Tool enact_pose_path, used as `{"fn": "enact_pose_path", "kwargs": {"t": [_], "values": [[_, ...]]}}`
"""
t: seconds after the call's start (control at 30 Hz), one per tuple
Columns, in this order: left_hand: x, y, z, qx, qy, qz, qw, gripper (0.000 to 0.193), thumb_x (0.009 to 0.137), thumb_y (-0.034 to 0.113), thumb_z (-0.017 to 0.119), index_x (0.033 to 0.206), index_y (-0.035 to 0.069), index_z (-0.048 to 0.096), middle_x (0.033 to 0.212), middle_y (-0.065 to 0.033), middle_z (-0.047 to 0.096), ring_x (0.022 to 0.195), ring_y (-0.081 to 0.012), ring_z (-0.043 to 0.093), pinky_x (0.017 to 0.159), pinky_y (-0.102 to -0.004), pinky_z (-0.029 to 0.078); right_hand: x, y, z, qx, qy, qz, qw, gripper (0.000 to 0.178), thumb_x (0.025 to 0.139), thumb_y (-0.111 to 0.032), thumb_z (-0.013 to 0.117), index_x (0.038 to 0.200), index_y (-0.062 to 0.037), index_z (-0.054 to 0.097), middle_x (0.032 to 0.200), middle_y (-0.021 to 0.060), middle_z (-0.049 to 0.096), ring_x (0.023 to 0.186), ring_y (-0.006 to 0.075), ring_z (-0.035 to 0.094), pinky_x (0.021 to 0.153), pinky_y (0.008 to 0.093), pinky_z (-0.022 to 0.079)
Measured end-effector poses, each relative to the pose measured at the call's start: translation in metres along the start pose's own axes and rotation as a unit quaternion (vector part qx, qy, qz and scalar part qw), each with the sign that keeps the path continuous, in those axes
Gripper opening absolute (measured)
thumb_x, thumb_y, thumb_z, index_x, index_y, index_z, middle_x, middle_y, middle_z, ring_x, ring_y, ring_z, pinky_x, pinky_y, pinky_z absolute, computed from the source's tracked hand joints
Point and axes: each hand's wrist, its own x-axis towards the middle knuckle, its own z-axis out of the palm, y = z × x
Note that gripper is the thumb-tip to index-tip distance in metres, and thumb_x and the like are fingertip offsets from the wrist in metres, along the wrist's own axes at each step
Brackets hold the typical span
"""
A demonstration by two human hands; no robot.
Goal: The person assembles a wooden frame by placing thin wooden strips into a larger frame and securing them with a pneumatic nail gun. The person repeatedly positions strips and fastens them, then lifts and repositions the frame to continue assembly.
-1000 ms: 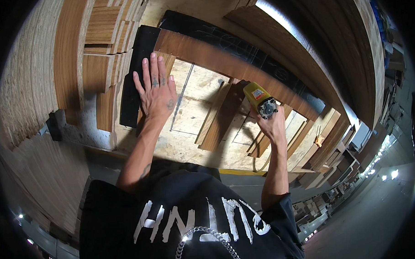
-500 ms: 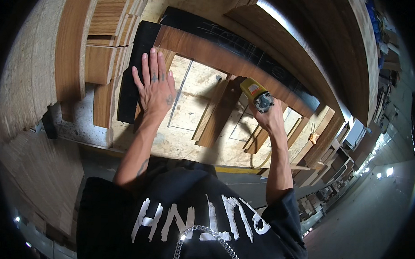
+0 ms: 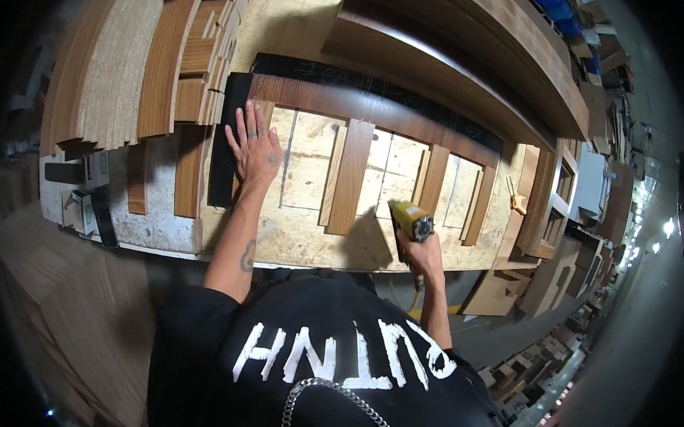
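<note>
My left hand (image 3: 257,150) lies flat with fingers extended over a short wood strip and the left end of a long brown board (image 3: 353,104). That board rests against a black L-shaped stop (image 3: 221,161) along its left and far sides. Several shorter wood pieces run from the board toward me, among them a wide slat (image 3: 351,175) and a narrower slat (image 3: 433,180). My right hand (image 3: 423,250) grips a yellow and black air nailer (image 3: 411,217), held nearer to me than the board, right of the wide slat. A hose hangs below it.
Stacked wood strips (image 3: 152,66) stand at the left of the worktable (image 3: 298,237). Large brown panels (image 3: 457,66) lie along the far right. Small orange-handled pliers (image 3: 517,202) and a slatted wood frame (image 3: 556,206) sit to the right. Stacked sheets (image 3: 74,298) stand at lower left.
My right hand has drawn the nailer off the long board, back toward me. My left hand stays pressed at the board's left end. The whole view has shifted.
</note>
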Motion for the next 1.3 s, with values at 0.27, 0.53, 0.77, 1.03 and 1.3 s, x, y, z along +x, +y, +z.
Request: {"fn": "enact_pose_path", "kwargs": {"t": [0.27, 0.53, 0.77, 1.03, 1.3], "values": [[-0.022, -0.034, 0.009, -0.101, 0.047, 0.124, 0.986, 0.056, 0.101, 0.020, 0.053, 0.153, 0.002, 0.043, 0.161, -0.0182, 0.040, 0.152, -0.0348, 0.032, 0.124, -0.0527, 0.022, -0.009, 0.177, -0.083, 0.157, 0.075, 0.034, 0.984, 0.026, 0.088, -0.021, 0.076, 0.102, -0.0003, 0.070, 0.067, 0.0040, 0.065, 0.056, 0.0122, 0.062, 0.054, 0.0315, 0.049], [-0.181, 0.055, 0.040, -0.129, 0.078, 0.056, 0.987, 0.058, 0.103, 0.024, 0.056, 0.150, -0.007, 0.044, 0.156, -0.0342, 0.038, 0.146, -0.0483, 0.036, 0.121, -0.0488, 0.030, 0.111, 0.311, -0.226, -0.037, 0.257, -0.037, 0.965, 0.070, 0.089, -0.017, 0.062, 0.149, 0.0079, 0.036, 0.116, 0.0370, 0.064, 0.107, 0.0481, 0.065, 0.093, 0.0524, 0.052], [-0.252, 0.141, -0.003, -0.157, 0.004, -0.013, 0.988, 0.052, 0.100, 0.019, 0.059, 0.142, -0.010, 0.049, 0.147, -0.0355, 0.047, 0.137, -0.0500, 0.045, 0.116, -0.0483, 0.037, 0.173, 0.297, -0.229, -0.024, 0.363, -0.127, 0.923, 0.038, 0.091, -0.023, 0.065, 0.119, 0.0025, 0.068, 0.119, 0.0266, 0.064, 0.113, 0.0455, 0.059, 0.097, 0.0530, 0.049], [-0.306, 0.127, -0.044, -0.301, 0.059, -0.216, 0.927, 0.053, 0.101, 0.015, 0.058, 0.147, -0.008, 0.047, 0.123, -0.0243, 0.067, 0.112, -0.0297, 0.065, 0.101, -0.0360, 0.049, 0.299, 0.148, -0.326, 0.186, 0.304, -0.268, 0.895, 0.060, 0.088, -0.036, 0.067, 0.135, 0.0019, 0.061, 0.126, 0.0316, 0.066, 0.118, 0.0437, 0.064, 0.103, 0.0465, 0.050], [-0.409, 0.114, -0.013, -0.387, 0.109, -0.420, 0.813, 0.052, 0.101, 0.022, 0.062, 0.146, -0.003, 0.053, 0.113, -0.0142, 0.072, 0.092, -0.0209, 0.073, 0.077, -0.0301, 0.056, 0.377, 0.121, -0.412, 0.101, 0.379, -0.266, 0.880, 0.063, 0.087, -0.037, 0.068, 0.134, 0.0028, 0.056, 0.122, 0.0326, 0.065, 0.118, 0.0490, 0.061, 0.102, 0.0520, 0.049]]}}
